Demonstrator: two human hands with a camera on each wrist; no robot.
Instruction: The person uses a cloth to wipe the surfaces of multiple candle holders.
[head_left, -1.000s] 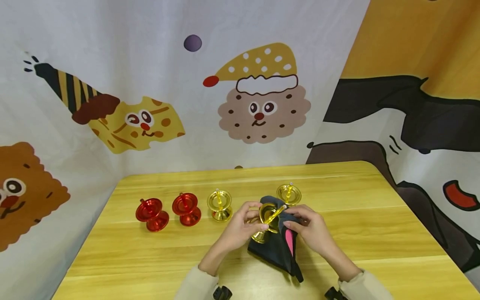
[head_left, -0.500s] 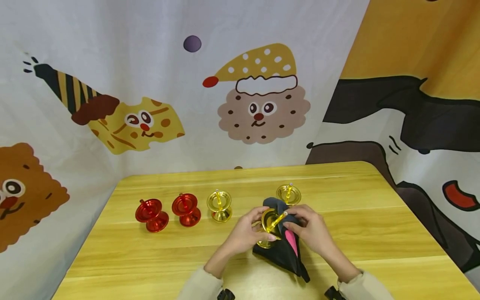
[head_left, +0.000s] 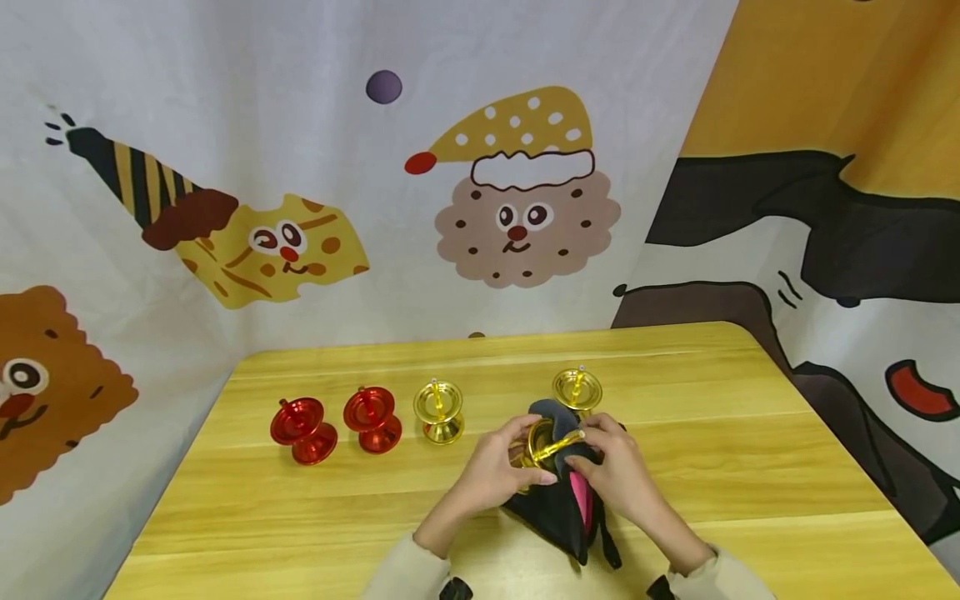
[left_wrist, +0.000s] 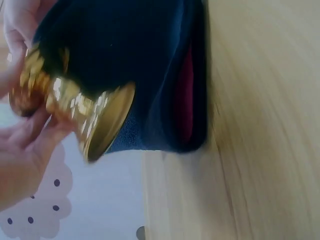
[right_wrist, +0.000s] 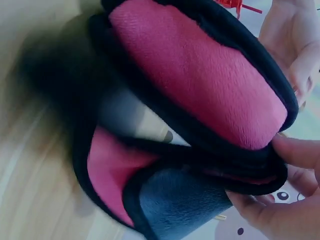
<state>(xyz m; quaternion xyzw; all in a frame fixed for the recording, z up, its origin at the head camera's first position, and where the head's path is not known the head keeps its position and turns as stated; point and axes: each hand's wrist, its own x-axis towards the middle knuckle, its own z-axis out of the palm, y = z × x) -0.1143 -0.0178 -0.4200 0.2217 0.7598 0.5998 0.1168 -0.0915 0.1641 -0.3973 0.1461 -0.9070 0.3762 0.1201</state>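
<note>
Gold pedestal cup [left_wrist: 79, 102] held beside a dark pink-lined cloth [head_left: 546, 515]
Over the tabletop [head_left: 300, 533], the left hand [head_left: 495, 471] grips the tilted cup; the right hand [head_left: 621, 467] pinches the cloth. Two red cups [head_left: 372, 417] and a second gold cup [head_left: 442, 431] stand in a row leftward; a third gold cup [head_left: 588, 397] stands just beyond the cloth.
</note>
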